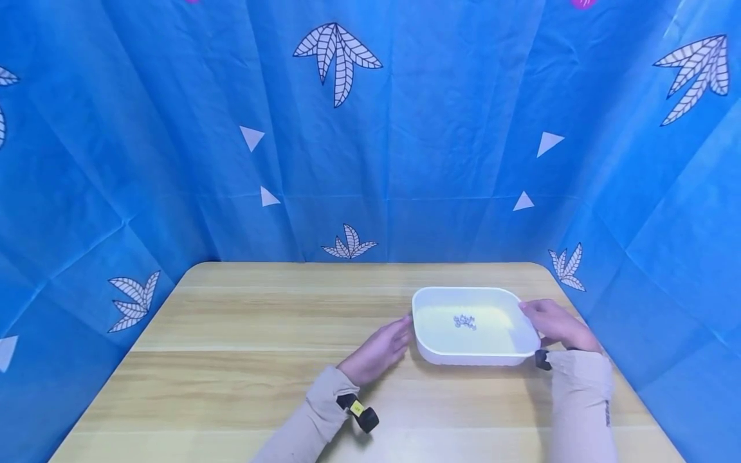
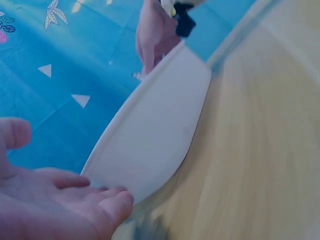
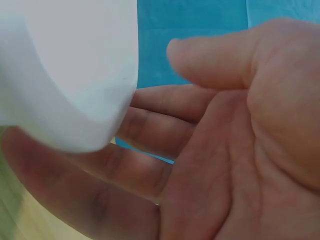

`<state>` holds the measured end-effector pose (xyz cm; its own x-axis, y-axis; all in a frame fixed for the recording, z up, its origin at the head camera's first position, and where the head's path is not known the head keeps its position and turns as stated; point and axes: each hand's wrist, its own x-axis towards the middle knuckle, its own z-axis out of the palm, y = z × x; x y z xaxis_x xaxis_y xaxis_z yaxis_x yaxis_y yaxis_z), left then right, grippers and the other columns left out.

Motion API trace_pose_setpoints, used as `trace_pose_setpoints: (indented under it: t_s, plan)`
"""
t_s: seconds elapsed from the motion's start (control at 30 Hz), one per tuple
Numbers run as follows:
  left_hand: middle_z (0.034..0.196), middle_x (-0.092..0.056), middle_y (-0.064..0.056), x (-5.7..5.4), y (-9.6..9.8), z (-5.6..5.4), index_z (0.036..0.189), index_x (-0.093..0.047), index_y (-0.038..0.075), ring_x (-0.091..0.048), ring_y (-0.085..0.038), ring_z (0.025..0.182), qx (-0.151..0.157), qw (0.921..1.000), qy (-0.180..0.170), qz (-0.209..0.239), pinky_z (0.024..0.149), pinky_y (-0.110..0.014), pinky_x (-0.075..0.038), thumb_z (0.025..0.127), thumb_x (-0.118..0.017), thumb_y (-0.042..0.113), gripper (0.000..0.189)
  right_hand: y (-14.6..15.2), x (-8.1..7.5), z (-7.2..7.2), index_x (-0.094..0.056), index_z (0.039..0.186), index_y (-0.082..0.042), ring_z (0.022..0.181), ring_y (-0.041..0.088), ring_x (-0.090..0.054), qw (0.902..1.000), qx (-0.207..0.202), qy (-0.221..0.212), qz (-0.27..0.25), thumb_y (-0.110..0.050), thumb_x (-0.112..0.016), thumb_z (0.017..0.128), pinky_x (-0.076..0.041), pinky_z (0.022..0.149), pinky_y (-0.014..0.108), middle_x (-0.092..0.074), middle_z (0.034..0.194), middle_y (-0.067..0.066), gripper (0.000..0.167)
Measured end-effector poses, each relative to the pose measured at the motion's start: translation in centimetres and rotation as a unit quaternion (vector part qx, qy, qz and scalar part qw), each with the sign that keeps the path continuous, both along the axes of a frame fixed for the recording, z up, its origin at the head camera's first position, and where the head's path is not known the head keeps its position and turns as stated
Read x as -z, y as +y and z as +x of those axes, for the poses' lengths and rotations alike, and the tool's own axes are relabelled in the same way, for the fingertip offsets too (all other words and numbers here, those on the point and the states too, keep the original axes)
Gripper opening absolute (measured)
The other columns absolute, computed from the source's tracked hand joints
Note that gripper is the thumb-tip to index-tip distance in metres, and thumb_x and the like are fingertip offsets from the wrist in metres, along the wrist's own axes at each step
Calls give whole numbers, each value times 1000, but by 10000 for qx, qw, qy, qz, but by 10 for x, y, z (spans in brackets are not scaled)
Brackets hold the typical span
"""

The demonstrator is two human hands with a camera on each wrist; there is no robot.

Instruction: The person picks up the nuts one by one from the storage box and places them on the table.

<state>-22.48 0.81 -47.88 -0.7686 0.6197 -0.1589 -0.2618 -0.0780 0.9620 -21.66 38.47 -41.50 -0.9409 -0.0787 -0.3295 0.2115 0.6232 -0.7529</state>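
A white rectangular plastic basin [image 1: 475, 358] with rounded corners is on the right part of the table. On its floor lies a small cluster of shiny, greyish pieces [image 1: 464, 321], too small to tell their kind. My left hand [image 1: 379, 350] is at the basin's left side, its fingers loosely extended against or very near the outer wall [image 2: 150, 125]. At the opposite end is my right hand [image 1: 558, 323]. In the right wrist view, its gently bent fingers [image 3: 165, 102] reach along the outside of the wall, while the thumb [image 3: 210, 60] stands apart from it.
The light wood-grain table [image 1: 243, 360] spreads to the left and in front of the basin. Blue curtains [image 1: 440, 161] with white leaf and triangle prints hang behind the table and along both sides. Each wrist carries a small black device [image 1: 366, 419] on a strap.
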Motion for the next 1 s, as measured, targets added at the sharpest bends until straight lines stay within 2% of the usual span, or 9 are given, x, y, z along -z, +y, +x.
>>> trace_pose_setpoints:
  t_s: [0.13, 0.2, 0.33, 0.47, 0.67, 1.0]
  plan:
    - [173, -9, -20, 0, 1, 2, 164, -12, 3, -11, -41, 161, -99, 9985, -316, 435, 131, -56, -11, 111, -32, 45, 71, 0, 2, 0, -53, 133, 16, 91, 26, -67, 9999, 11, 124, -49, -26, -32, 113, -64, 79, 47, -68, 106, 25, 51]
    - [173, -10, -22, -1, 1, 3, 164, -14, 1, -12, -43, 161, -189, 9972, -443, 580, 131, -56, -11, 111, -34, 45, 71, 0, 3, -1, -52, 135, 16, 91, 26, -67, 9999, -5, 171, -7, -21, -33, 112, -64, 77, 45, -67, 107, 25, 48]
    - [172, -12, -23, -1, -2, 3, 163, -16, -1, -13, -44, 160, -330, 9942, -626, 807, 131, -55, -13, 110, -36, 43, 71, 0, 7, -4, -42, 146, 17, 97, 28, -67, 9998, -20, 191, 13, -12, -33, 110, -64, 78, 45, -65, 119, 31, 47]
    - [171, -15, -24, -2, -6, 2, 162, -17, -1, -18, -45, 159, -486, 9923, -680, 910, 130, -55, -19, 110, -38, 40, 70, -1, 11, -6, -37, 148, 18, 103, 30, -67, 9996, -32, 275, -49, -9, -35, 109, -64, 79, 45, -61, 129, 35, 48]
    - [168, -26, -25, -3, -14, -2, 158, -26, -2, -31, -47, 153, -808, 9915, -679, 761, 125, -55, -33, 109, -38, 37, 63, -9, 13, -9, -41, 148, 15, 104, 27, -66, 9991, -103, 384, -111, -10, -38, 109, -63, 72, 39, -62, 131, 34, 47]
    - [164, -34, -26, -2, -25, -3, 156, -30, -3, -44, -44, 145, -1130, 9912, -558, 408, 119, -53, -43, 110, -38, 35, 61, -22, 11, -14, -43, 148, 14, 89, 22, -69, 9990, -182, 412, 22, -9, -42, 107, -62, 68, 38, -63, 131, 32, 47]
